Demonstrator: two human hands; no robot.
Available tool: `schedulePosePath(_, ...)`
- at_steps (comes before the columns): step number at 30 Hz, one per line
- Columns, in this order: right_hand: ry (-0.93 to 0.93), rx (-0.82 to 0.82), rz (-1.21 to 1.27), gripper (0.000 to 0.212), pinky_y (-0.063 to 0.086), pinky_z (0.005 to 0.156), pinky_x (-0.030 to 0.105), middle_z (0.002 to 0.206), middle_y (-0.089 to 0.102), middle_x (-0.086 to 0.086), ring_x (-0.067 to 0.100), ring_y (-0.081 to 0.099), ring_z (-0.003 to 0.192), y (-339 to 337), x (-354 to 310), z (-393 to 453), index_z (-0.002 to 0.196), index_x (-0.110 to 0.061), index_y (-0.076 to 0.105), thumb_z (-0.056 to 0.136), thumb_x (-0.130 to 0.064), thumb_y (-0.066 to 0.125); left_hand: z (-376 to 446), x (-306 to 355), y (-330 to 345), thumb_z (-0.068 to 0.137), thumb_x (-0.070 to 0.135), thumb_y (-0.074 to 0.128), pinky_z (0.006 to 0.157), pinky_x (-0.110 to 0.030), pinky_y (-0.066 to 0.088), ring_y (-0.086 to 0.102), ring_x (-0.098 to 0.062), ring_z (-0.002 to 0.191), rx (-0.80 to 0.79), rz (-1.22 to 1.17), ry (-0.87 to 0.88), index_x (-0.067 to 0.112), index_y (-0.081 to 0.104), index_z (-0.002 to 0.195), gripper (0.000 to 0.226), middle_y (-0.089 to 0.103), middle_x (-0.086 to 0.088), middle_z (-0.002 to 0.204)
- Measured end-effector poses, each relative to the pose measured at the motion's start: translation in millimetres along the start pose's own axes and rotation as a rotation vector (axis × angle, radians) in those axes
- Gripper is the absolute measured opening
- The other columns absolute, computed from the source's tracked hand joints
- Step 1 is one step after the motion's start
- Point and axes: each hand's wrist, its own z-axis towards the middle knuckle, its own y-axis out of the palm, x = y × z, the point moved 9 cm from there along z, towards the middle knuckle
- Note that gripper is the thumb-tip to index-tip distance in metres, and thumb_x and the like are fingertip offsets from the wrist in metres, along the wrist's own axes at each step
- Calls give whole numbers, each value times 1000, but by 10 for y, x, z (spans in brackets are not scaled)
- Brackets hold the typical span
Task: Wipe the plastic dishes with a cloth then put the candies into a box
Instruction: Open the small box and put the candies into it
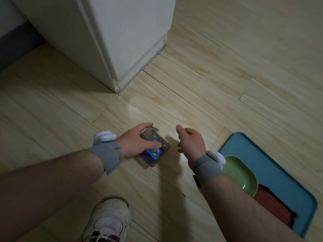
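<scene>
A small clear plastic box (164, 145) lies on the wooden floor, with blue-wrapped candies (153, 152) showing inside it. My left hand (138, 142) grips the box from above, thumb and fingers curled round its sides. My right hand (190, 138) hovers just right of the box, fingers loosely curled and holding nothing. A green plastic dish (243, 173) sits on a blue tray (279, 172) at the lower right, partly hidden by my right forearm. A dark red cloth (274, 205) lies on the tray beside the dish.
A white cabinet corner (125, 49) stands on the floor beyond the box. My white shoe (108, 219) is at the bottom centre. Both wrists wear grey straps with white devices.
</scene>
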Motion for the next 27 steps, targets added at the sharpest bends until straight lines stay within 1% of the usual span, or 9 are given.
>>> schedulePosePath(2, 59, -91, 28, 36, 50, 94, 51, 103, 66, -1, 26, 61, 101, 86, 154, -17, 94, -27, 64, 84, -60, 54, 5, 126, 24, 49, 62, 80, 101, -37, 44, 50, -27, 121, 57, 458, 85, 47, 31, 143, 107, 49, -4, 133)
schedulePosePath(4, 71, -184, -13, 52, 47, 99, 48, 116, 64, 1, 23, 59, 108, 230, 261, -67, 114, -20, 63, 82, -60, 55, -10, 211, 169, 57, 64, 78, 97, -36, 37, 38, -30, 124, 106, 808, 160, 40, 17, 149, 113, 39, -5, 134)
schedulePosePath(6, 76, -240, -60, 70, 47, 100, 45, 118, 65, 1, 21, 60, 109, 374, 323, -140, 122, -20, 61, 70, -66, 57, 14, 187, 350, 58, 66, 75, 87, -36, 36, 34, -29, 121, 91, 972, 210, 33, 10, 151, 119, 34, -4, 134)
schedulePosePath(8, 63, -235, -108, 59, 48, 99, 42, 117, 66, 1, 21, 61, 108, 449, 348, -177, 121, -19, 62, 76, -57, 60, 91, 85, 429, 56, 70, 72, 90, -39, 39, 34, -28, 119, 93, 1075, 228, 30, 7, 150, 121, 31, -5, 133)
schedulePosePath(10, 42, -193, -155, 40, 48, 97, 36, 114, 67, 0, 20, 61, 106, 458, 371, -161, 120, -19, 62, 86, -41, 62, 145, 23, 443, 55, 71, 69, 93, -44, 42, 36, -29, 118, 108, 1139, 254, 29, 5, 148, 121, 29, -6, 131)
schedulePosePath(13, 37, -160, -233, 29, 45, 85, 26, 108, 67, -1, 19, 61, 101, 495, 432, -157, 115, -21, 62, 89, -35, 62, 165, -73, 492, 60, 64, 67, 92, -40, 42, 35, -29, 119, 147, 1161, 306, 30, -5, 142, 115, 26, -7, 134)
schedulePosePath(20, 62, -41, -222, 19, 44, 76, 30, 100, 69, 6, 28, 62, 94, 402, 392, -229, 99, -18, 62, 94, -33, 52, 267, 17, 622, 74, 44, 62, 92, -37, 40, 31, -30, 122, 192, 1263, 357, 27, -17, 139, 104, 20, -10, 141)
schedulePosePath(25, 100, 30, -154, 25, 44, 78, 29, 101, 71, 9, 30, 63, 98, 210, 342, -280, 96, -17, 69, 91, -37, 56, 167, 452, 594, 49, 49, 58, 68, -40, 53, 55, -38, 103, 154, 1220, 651, 25, 30, 137, 96, 52, -16, 123)
schedulePosePath(27, 68, 118, -58, 28, 50, 77, 31, 90, 73, 7, 29, 66, 89, -132, 304, -266, 85, -17, 69, 85, -42, 59, 98, 835, 772, 51, 52, 53, 73, -47, 55, 53, -43, 112, 100, 1184, 792, 22, 35, 136, 92, 51, -20, 129)
